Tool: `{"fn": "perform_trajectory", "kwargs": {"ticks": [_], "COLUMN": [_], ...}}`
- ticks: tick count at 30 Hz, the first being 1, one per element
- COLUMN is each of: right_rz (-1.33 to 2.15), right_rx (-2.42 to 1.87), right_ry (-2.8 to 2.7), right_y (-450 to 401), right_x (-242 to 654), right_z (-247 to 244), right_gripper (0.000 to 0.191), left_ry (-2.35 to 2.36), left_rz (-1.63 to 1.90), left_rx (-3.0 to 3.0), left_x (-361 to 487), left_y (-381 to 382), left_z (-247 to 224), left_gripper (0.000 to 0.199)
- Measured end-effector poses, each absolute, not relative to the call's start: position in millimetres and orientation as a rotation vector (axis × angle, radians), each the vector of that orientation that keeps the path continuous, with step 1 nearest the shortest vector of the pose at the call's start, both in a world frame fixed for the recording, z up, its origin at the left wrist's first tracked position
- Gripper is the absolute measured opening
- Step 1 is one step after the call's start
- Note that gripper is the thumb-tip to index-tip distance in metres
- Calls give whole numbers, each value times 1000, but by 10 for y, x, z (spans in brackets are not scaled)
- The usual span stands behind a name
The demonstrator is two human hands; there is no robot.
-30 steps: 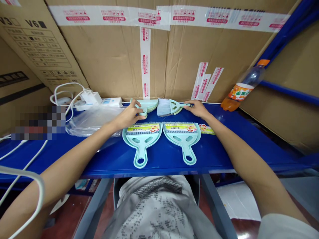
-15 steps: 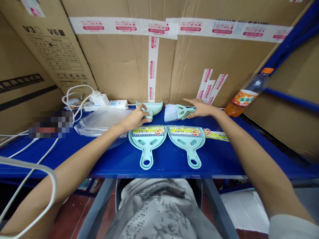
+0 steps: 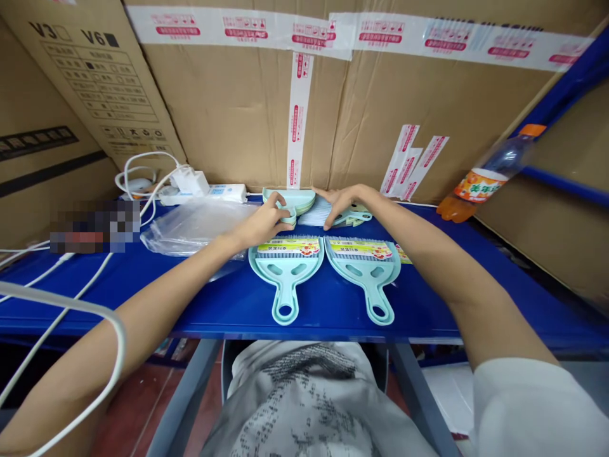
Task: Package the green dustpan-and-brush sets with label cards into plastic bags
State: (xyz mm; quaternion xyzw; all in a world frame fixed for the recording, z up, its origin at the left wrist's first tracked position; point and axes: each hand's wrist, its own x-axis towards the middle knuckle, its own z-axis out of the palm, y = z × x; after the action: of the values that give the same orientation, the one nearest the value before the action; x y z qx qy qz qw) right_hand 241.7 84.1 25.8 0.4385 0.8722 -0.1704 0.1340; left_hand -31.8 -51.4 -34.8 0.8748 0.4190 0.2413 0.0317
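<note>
At the back of the blue table, my left hand point(image 3: 268, 223) has its fingers closed round the handle of a small stack of mint-green dustpans point(image 3: 304, 198). My right hand point(image 3: 343, 202) is spread open above several stacked hand brushes point(image 3: 316, 216), its index finger close to the dustpans' right edge; whether it touches them I cannot tell. The brushes' handles stick out to the right beneath that hand. Nearer me, two dustpan-and-brush sets lie side by side, a left set point(image 3: 286, 274) and a right set point(image 3: 368, 273), each with a yellow label card and its handle toward me.
Clear plastic bags point(image 3: 190, 228) lie left of the hands. Behind them are a white power strip point(image 3: 228, 193) and cables. An orange drink bottle point(image 3: 480, 184) leans at the right. Cardboard boxes point(image 3: 228, 120) wall off the back. A white cable point(image 3: 118, 355) loops across my left forearm.
My right hand has moved left, from the brush handles to over the bristles beside the dustpans. My left hand stays on the dustpan handle. The view has shifted slightly.
</note>
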Motion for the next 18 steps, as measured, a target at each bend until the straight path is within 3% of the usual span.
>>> {"fn": "perform_trajectory", "kwargs": {"ticks": [9,18], "right_rz": [-392,-343], "right_rx": [1235,1164], "right_ry": [2566,2613], "right_y": [1037,914], "right_x": [2612,2696], "right_z": [260,258], "right_gripper": [169,169], "left_ry": [1268,1295], "left_rz": [762,724], "left_rx": [2717,2723], "left_x": [-329,-326], "left_y": [-510,-509], "left_z": [-374,-371], "left_gripper": [28,28]}}
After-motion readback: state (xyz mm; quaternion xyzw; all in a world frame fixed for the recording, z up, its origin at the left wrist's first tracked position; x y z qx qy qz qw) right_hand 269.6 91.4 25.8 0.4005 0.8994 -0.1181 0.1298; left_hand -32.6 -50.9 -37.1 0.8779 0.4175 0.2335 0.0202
